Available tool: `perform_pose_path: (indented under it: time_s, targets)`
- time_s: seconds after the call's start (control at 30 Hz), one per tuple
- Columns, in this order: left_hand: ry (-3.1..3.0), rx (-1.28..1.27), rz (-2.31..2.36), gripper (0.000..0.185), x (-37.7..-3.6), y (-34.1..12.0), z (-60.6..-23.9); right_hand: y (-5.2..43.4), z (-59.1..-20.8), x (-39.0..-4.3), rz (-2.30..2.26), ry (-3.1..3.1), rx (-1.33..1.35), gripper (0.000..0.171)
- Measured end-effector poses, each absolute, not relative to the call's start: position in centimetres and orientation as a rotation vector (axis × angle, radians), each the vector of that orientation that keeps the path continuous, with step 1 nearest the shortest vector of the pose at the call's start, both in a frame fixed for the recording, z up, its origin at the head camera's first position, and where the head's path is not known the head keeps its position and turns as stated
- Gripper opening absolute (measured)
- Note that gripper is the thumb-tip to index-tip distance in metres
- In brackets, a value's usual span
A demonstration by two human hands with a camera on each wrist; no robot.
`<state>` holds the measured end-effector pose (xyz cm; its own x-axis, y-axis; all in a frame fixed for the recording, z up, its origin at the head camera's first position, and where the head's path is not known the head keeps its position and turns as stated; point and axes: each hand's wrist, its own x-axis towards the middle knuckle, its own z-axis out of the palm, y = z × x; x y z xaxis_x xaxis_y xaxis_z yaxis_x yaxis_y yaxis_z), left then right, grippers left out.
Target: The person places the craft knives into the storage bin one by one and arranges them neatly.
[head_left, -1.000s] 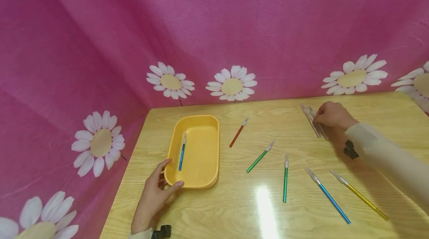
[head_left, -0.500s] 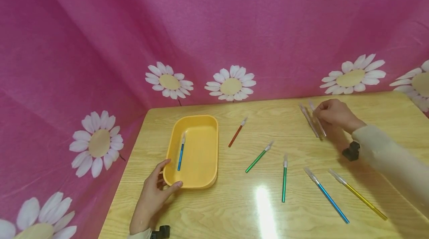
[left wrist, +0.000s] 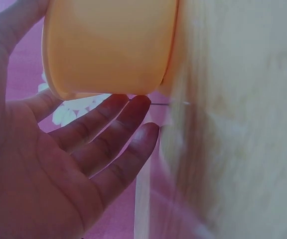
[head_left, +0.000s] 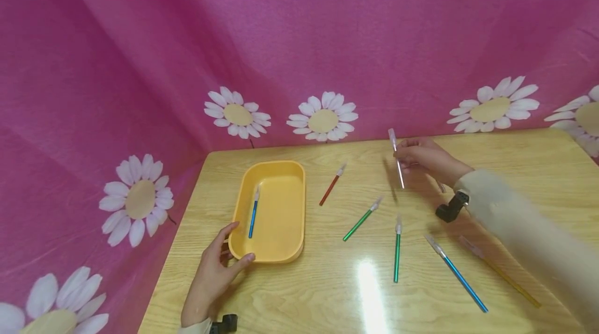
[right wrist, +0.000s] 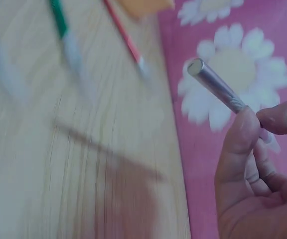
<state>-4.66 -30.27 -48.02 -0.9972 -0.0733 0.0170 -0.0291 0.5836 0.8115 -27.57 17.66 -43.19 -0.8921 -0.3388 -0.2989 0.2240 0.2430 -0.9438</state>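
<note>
Pinching a silver pen-shaped tool [head_left: 400, 174] between thumb and fingertips, our right hand [head_left: 428, 157] holds it raised above the pale wooden bench [head_left: 327, 287], right of centre in the head view. This grip is narrowed to the thickness of the shaft; the tool's clear cap points toward the top of the frame, and its shadow falls on the wood.

At lower left, our left hand [head_left: 212, 271] has a wide grip on the near left corner of a yellow tray [head_left: 281, 219], thumb and forefinger at two sides of the rim, the other fingers loosely bent by the outer wall. Inside the tray, toward its left side, lies a blue tool [head_left: 254, 214].

From mid-frame to lower right, we find a red tool [head_left: 330, 191], a slanting green tool [head_left: 360, 223], a second green tool [head_left: 398, 253], a longer blue tool [head_left: 460, 275] and a yellow tool [head_left: 507, 278] in the arm's shade. Another tool's end [head_left: 441, 186] peeks out below our right hand, the rest hidden. Pink cloth [head_left: 398, 37] printed with white daisies [head_left: 323, 120] fills the upper frame.
</note>
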Motion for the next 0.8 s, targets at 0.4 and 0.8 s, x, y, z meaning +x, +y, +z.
perform_pose_path:
  time_s: [0.4, 0.8]
  targets:
    - [-2.641, 0.089, -1.472, 0.076, -4.6, -30.6, -47.9, 6.2, -41.9, -26.0, -1.872, 1.699, -0.144, 0.014]
    - [-2.618, 0.188, -1.577, 0.075, -4.7, -31.0, -48.1, -4.7, -41.2, -22.8, -1.918, 1.435, -0.076, 0.015]
